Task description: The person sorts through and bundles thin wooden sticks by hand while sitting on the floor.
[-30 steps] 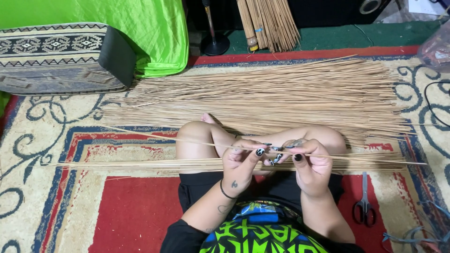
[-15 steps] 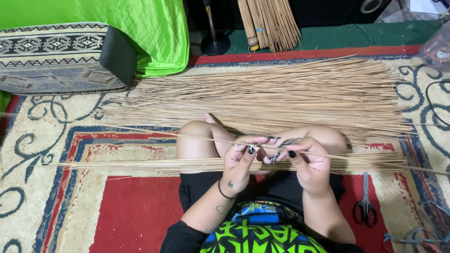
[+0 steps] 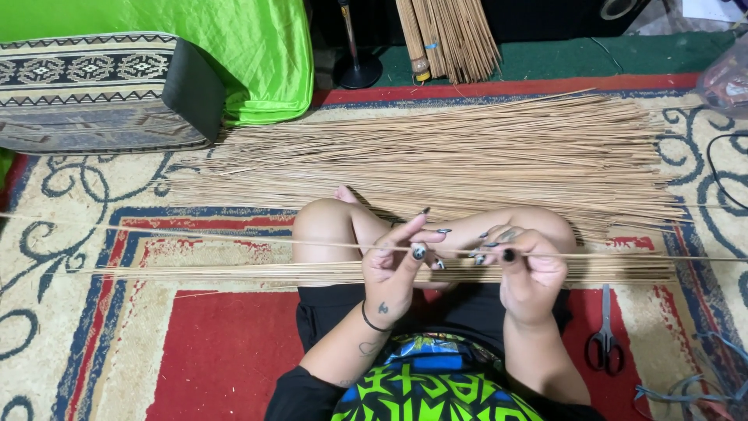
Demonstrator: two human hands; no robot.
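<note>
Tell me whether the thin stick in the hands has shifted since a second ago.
Yes. The thin stick slid left: against the unmoved rug, its left end now reaches the picture's left edge.

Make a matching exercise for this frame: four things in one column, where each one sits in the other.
Things:
1. scissors
2. single thin stick
3. green cloth
4. large stick pile

Places:
A. draped at top left
B. on the rug beyond the knees
C. pinched in both hands, the left hand and the right hand
D. on the rug at lower right

Pairs: 1-D, 2-C, 3-A, 4-B
</note>
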